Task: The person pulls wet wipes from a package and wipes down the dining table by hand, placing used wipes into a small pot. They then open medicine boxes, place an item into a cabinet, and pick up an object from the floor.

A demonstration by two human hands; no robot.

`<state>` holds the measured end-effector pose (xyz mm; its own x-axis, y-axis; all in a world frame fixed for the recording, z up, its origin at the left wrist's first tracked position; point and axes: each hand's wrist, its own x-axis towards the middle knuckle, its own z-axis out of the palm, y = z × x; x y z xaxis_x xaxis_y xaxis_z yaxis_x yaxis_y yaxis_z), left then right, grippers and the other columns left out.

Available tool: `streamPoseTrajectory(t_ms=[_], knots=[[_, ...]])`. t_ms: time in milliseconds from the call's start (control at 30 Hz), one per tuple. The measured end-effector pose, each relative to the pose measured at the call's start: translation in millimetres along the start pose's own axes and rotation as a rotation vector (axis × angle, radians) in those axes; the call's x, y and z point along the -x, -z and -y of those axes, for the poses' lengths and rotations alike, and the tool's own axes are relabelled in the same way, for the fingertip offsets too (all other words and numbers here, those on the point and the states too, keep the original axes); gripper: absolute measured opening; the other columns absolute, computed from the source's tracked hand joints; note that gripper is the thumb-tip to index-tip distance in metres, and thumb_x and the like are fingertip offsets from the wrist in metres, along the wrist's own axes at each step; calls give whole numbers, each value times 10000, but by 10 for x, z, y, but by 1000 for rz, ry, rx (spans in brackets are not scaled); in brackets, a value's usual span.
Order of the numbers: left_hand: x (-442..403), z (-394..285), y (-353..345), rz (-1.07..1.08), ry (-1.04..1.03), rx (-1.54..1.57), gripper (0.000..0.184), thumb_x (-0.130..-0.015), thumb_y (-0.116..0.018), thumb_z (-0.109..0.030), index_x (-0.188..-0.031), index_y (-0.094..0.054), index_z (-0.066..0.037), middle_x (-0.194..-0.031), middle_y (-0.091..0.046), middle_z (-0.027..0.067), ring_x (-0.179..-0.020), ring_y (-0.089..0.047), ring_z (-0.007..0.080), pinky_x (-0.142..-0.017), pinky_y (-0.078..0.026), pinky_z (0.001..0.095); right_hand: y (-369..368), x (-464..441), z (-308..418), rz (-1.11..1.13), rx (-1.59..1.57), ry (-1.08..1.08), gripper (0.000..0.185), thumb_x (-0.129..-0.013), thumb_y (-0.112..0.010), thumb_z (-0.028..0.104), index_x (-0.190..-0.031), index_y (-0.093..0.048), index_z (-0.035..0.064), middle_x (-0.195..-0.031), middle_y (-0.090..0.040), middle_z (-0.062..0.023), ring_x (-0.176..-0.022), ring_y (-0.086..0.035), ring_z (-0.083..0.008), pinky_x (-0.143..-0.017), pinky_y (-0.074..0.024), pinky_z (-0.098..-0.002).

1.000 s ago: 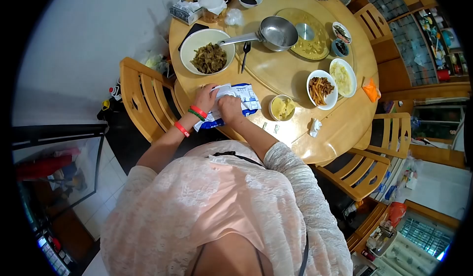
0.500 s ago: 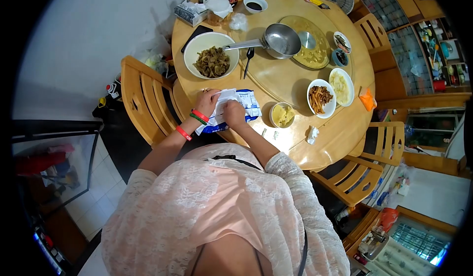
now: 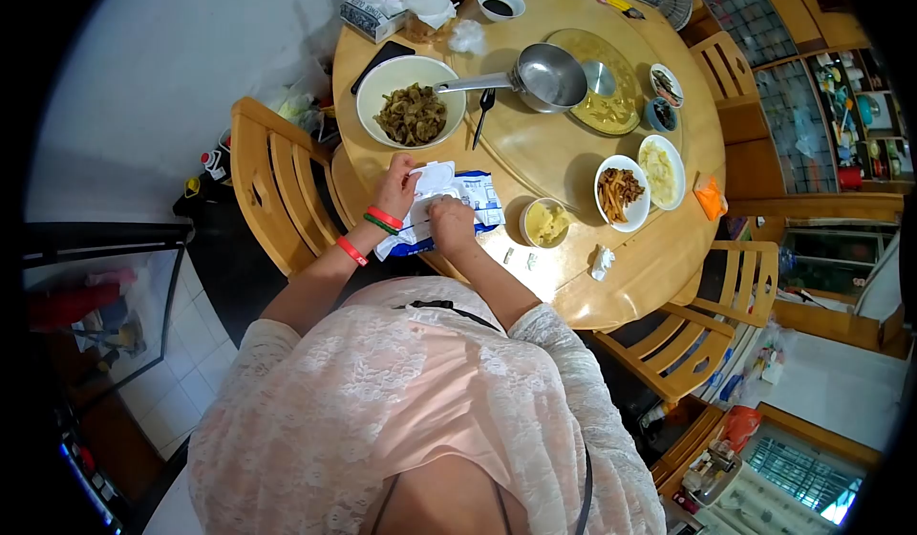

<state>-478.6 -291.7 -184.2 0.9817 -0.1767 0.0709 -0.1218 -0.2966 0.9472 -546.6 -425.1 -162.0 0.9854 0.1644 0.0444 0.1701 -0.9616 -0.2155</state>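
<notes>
A blue-and-white soft pack of wet wipes (image 3: 483, 197) lies near the table's edge, its white plastic lid (image 3: 438, 174) raised. My left hand (image 3: 395, 191), with red and green bands at the wrist, is closed at the pack's left side, fingertips against the lid. Over the middle of the pack, my right hand (image 3: 453, 225) has its fingers curled down at the opening; what they pinch is hidden. Just right of it stands a small bowl of yellow food (image 3: 545, 223). Beyond my left hand is a large white bowl of brown food (image 3: 412, 115).
A steel saucepan (image 3: 551, 78) sits mid-table, its handle reaching over the large bowl. A black fork (image 3: 484, 115) lies beside it. Two white dishes, one with brown strips (image 3: 621, 196), stand right. A crumpled tissue (image 3: 603, 263) lies near the front edge. Wooden chairs (image 3: 277, 186) surround the table.
My left hand has shifted slightly up and left, and more of the white lid shows. My right hand's fingers have moved a little left over the pack. The view has tilted slightly.
</notes>
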Motion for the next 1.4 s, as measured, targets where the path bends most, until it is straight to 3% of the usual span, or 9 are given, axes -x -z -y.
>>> streamPoseTrajectory(t_ms=[133,233,333,567,633,700,833,1033,1400], knots=[[26,25,26,-28,-193,-136,204,-810,-549,24,-1004,-542,-39,-717,-609,127,-632,-593,334,-585,-470,384,-92,-111,-6,72,33,-81,96,-720,-593,139,-686,-661,79,-756,-638,-150,-714,-637,-307,-626,-507,-401],[157,-9,71,186,-295,-172,364,-752,-563,49,-1101,-502,-40,-867,-611,158,-800,-593,363,-715,-477,410,-263,-103,-40,-17,-52,-158,95,-707,-623,153,-713,-664,69,-728,-638,-158,-694,-635,-324,-631,-505,-418],[348,-250,216,364,-321,-294,626,-655,-694,-25,-1233,-452,-22,-1281,-440,192,-1179,-440,360,-1000,-357,407,-342,-105,-111,-37,-229,-263,129,-698,-643,155,-732,-652,31,-723,-643,-174,-686,-632,-333,-627,-499,-424],[498,-318,135,317,-320,-396,764,-570,-809,-118,-1251,-471,-39,-1288,-446,161,-1197,-429,342,-1013,-344,399,-234,-63,-437,179,-986,-525,123,-739,-663,106,-754,-643,-15,-700,-651,-133,-632,-621,-206,-600,-487,-329],[511,-355,136,334,-305,-408,769,-566,-809,-120,-1257,-475,-66,-1288,-454,159,-1185,-443,341,-998,-361,408,-138,-48,-464,246,-1217,-561,102,-784,-663,92,-786,-651,-9,-702,-610,-29,-627,-520,-101,-560,-418,-264],[494,-332,117,307,-242,-401,741,-571,-803,-108,-1239,-484,-91,-1285,-449,153,-1131,-469,357,-961,-397,404,-89,-15,-468,190,-1109,-487,122,-788,-668,106,-788,-653,-14,-701,-614,-33,-631,-528,-107,-566,-426,-274],[435,-333,161,334,-238,-330,646,-622,-776,-128,-1214,-521,-93,-1257,-491,172,-1128,-486,356,-957,-405,395,-56,-40,-312,84,-698,-390,157,-760,-642,142,-802,-641,-9,-776,-643,-196,-707,-632,-329,-662,-491,-386],[427,-255,104,252,-290,-385,544,-673,-722,-61,-1186,-547,-109,-1191,-542,163,-1087,-531,339,-899,-444,379,-114,-55,-133,-56,-544,-396,152,-770,-599,82,-860,-514,-6,-836,-610,-218,-797,-594,-424,-687,-477,-434],[406,-378,84,203,-219,-369,551,-645,-773,-118,-1151,-559,-158,-1097,-567,148,-985,-566,351,-793,-486,396,276,60,-116,54,-1482,-390,98,-876,-552,21,-836,-472,61,-702,-495,-14,-639,-481,-92,-565,-402,-235]])
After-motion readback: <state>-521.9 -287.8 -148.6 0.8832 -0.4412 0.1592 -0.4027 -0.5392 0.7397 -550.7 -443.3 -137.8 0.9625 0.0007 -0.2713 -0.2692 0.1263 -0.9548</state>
